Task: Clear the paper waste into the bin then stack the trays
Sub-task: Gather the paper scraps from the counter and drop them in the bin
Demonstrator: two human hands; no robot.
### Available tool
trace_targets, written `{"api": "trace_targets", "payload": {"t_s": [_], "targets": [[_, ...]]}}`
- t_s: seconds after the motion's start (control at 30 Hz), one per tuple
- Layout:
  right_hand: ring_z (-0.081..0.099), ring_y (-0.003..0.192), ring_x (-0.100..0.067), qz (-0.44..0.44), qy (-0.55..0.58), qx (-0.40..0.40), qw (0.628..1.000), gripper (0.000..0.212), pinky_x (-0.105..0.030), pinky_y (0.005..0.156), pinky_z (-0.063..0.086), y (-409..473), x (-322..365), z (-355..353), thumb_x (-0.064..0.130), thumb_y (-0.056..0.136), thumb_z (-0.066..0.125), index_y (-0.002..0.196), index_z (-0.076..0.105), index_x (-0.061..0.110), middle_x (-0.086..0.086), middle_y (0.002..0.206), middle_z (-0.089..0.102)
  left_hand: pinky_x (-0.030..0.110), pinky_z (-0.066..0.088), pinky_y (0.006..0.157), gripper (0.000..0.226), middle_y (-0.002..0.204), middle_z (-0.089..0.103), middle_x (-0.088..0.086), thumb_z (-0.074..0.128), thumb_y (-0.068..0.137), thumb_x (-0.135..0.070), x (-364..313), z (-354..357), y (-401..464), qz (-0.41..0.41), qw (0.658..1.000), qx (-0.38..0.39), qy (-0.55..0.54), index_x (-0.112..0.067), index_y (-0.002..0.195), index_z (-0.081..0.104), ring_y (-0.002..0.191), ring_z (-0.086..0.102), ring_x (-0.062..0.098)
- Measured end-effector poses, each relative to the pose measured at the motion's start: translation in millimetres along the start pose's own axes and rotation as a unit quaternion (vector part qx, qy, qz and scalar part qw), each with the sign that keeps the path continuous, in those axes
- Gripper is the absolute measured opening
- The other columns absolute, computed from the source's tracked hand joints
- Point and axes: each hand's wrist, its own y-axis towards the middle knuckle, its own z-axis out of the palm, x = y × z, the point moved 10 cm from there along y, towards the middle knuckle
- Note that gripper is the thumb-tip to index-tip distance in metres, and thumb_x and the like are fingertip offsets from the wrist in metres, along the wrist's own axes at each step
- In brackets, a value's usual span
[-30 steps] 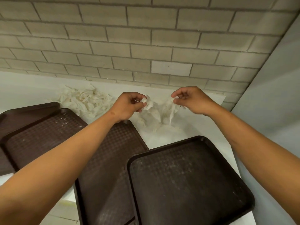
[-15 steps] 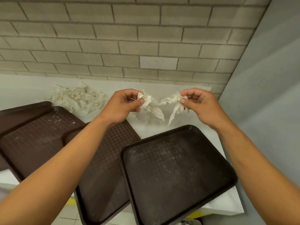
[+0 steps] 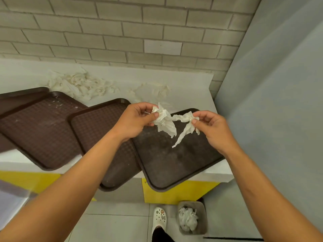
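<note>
My left hand (image 3: 135, 119) grips a crumpled white paper napkin (image 3: 164, 122) above the rightmost brown tray (image 3: 174, 165). My right hand (image 3: 209, 127) pinches a second twisted napkin strip (image 3: 185, 130) beside it. Both hands hover over the tray, close together. A pile of paper waste (image 3: 82, 84) lies at the back of the white counter (image 3: 192, 81), with a smaller scatter (image 3: 152, 90) to its right. Several brown trays (image 3: 43, 130) overlap across the counter. A grey bin (image 3: 192, 218) with crumpled paper inside stands on the floor below the counter's right end.
A brick wall runs behind the counter and a grey panel (image 3: 271, 102) closes it off on the right. The counter front is yellow (image 3: 174, 193). My white shoe (image 3: 159, 219) stands on the tiled floor just left of the bin.
Both hands have lifted the napkins off the counter and drawn back toward me over the right tray. The view has tilted down, bringing the floor and bin into sight.
</note>
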Motion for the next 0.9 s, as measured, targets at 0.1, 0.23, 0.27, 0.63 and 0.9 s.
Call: {"api": "trace_targets", "payload": {"t_s": [0.1,0.23,0.27,0.63,0.9], "targets": [[0.066,0.078,-0.004,-0.002,-0.012,-0.009,1.000,0.018,-0.017,0.073,0.052,-40.2,5.3,-5.1,0.006,0.091,0.072,0.106,0.073,0.017,0.012,0.083,0.073,0.028,0.058,0.072,0.018,0.091,0.064,0.006,0.072,0.088,-0.005,2.4,16.4,-33.5,0.004,1.000,0.015,-0.007,-0.023,0.093,0.075,0.082,0.063,0.013],[0.063,0.074,-0.006,0.003,-0.007,-0.035,0.999,0.018,-0.018,0.070,0.052,-92.3,7.9,-19.0,0.006,0.090,0.073,0.102,0.073,0.020,0.013,0.080,0.072,0.028,0.060,0.074,0.017,0.091,0.071,-0.001,0.071,0.089,-0.005,4.0,46.1,-71.5,0.004,0.999,0.045,-0.001,-0.017,0.101,0.073,0.085,0.066,0.011],[0.062,0.072,-0.005,0.001,-0.009,-0.041,0.999,0.018,-0.018,0.068,0.051,-104.0,9.2,-23.0,0.006,0.090,0.073,0.101,0.073,0.020,0.014,0.077,0.071,0.027,0.059,0.074,0.018,0.091,0.072,-0.002,0.071,0.089,-0.005,4.0,53.6,-78.6,0.006,0.999,0.052,0.004,-0.016,0.103,0.073,0.086,0.067,0.011],[0.059,0.072,-0.009,0.032,-0.023,-0.131,0.991,0.020,-0.018,0.068,0.051,-209.2,-18.2,-93.6,0.004,0.089,0.072,0.098,0.074,0.022,0.005,0.081,0.071,0.026,0.057,0.073,0.017,0.097,0.074,0.004,0.068,0.092,-0.005,31.9,163.3,-112.9,-0.020,0.988,0.154,0.022,-0.009,0.108,0.072,0.086,0.068,0.012],[0.061,0.075,-0.013,0.140,-0.050,-0.157,0.976,0.015,-0.021,0.071,0.052,-256.7,-120.6,-134.4,0.008,0.090,0.073,0.101,0.075,0.018,-0.017,0.089,0.072,0.019,0.052,0.064,0.016,0.084,0.069,-0.006,0.068,0.090,0.002,127.0,250.4,-134.4,-0.091,0.976,0.192,0.050,-0.011,0.098,0.072,0.073,0.057,0.011]]}}
